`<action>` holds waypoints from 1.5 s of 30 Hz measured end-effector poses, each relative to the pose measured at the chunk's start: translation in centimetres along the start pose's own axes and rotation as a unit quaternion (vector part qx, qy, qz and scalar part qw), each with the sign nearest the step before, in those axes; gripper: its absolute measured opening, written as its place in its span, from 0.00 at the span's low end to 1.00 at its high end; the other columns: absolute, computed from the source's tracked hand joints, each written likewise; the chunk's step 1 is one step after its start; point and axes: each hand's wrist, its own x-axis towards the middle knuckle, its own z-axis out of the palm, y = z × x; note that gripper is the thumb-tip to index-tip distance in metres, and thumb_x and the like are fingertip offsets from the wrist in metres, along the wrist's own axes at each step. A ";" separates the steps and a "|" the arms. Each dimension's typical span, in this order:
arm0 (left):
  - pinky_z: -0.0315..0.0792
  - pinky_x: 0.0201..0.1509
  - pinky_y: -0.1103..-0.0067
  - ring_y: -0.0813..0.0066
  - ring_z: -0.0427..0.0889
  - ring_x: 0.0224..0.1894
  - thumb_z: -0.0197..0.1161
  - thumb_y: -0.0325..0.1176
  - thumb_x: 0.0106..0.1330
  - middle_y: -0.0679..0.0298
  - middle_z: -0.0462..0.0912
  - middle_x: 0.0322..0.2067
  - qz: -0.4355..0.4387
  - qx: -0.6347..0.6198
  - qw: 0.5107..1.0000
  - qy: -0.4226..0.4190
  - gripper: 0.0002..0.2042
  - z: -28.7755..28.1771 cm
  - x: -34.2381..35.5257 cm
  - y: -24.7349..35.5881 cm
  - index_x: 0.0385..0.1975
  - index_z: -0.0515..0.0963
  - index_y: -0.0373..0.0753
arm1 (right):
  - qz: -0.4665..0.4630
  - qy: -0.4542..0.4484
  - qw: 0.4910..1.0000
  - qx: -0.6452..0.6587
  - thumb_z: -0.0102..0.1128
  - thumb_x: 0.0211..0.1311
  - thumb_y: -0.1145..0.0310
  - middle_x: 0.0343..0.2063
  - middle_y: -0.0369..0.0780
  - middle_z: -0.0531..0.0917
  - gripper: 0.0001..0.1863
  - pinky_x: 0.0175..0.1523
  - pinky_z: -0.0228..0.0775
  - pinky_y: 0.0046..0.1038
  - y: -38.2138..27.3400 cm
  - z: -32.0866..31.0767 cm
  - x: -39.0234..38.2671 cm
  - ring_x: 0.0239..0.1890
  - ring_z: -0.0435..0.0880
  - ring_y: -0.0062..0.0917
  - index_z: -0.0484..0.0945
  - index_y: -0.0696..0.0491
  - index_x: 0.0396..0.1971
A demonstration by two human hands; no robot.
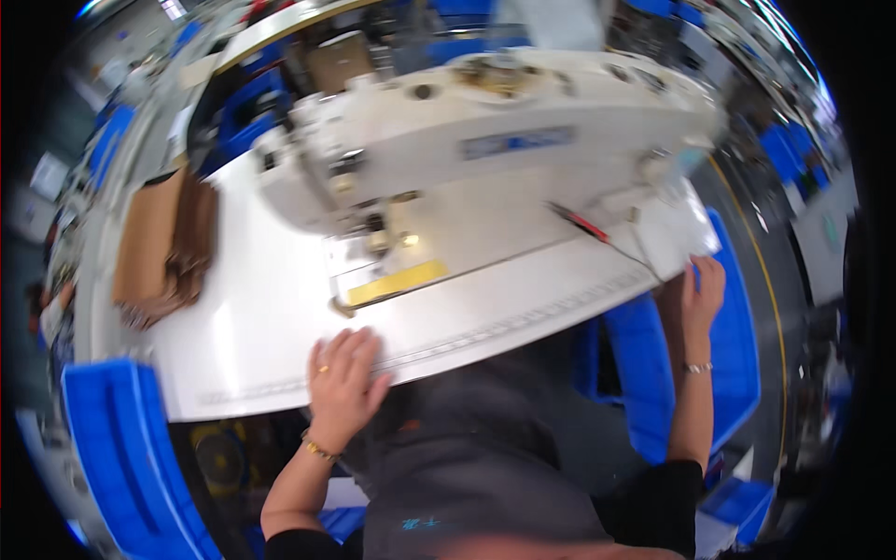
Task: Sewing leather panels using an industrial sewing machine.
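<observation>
My left hand (343,383) rests open on the white table (233,345) near its front edge, left of the yellow strip (397,280). My right hand (700,291) is at the table's right front corner with bent fingers, beside dark brown material (670,313); what it grips is unclear. A white sewing machine (504,112) stands on the table, with red-handled scissors or snips (588,224) lying right of its needle area. A stack of brown pieces (166,252) sits at the table's left end. The picture is somewhat blurred.
Blue bins stand beside the table at left (131,448) and right (733,364). More blue containers (238,121) are behind the machine. A yellow floor line (775,308) runs along the right. Another person (58,313) is at the far left.
</observation>
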 end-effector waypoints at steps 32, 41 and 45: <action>0.79 0.43 0.61 0.48 0.86 0.37 0.60 0.42 0.72 0.53 0.88 0.32 -0.280 0.202 0.920 0.186 0.13 -9.9 8.2 -29.7 0.38 0.87 0.40 | -0.247 -0.127 0.872 0.403 0.66 0.45 0.83 0.40 0.42 0.85 0.16 0.32 0.77 0.31 -29.5 4.3 6.5 0.30 0.84 0.32 0.84 0.58 0.39; 0.79 0.43 0.61 0.50 0.87 0.36 0.63 0.40 0.70 0.53 0.87 0.29 -0.298 0.167 0.919 0.198 0.12 -9.9 8.4 -29.9 0.35 0.88 0.39 | -0.247 -0.130 0.873 0.399 0.66 0.44 0.83 0.39 0.41 0.85 0.16 0.32 0.77 0.30 -29.5 4.1 6.6 0.29 0.84 0.31 0.84 0.57 0.38; 0.79 0.40 0.64 0.52 0.87 0.33 0.63 0.37 0.70 0.53 0.87 0.29 -0.262 0.139 0.922 0.249 0.10 -9.5 7.9 -31.4 0.38 0.88 0.39 | -0.246 -0.131 0.875 0.397 0.66 0.45 0.82 0.38 0.41 0.85 0.15 0.32 0.77 0.30 -29.6 3.8 6.7 0.30 0.84 0.31 0.84 0.57 0.37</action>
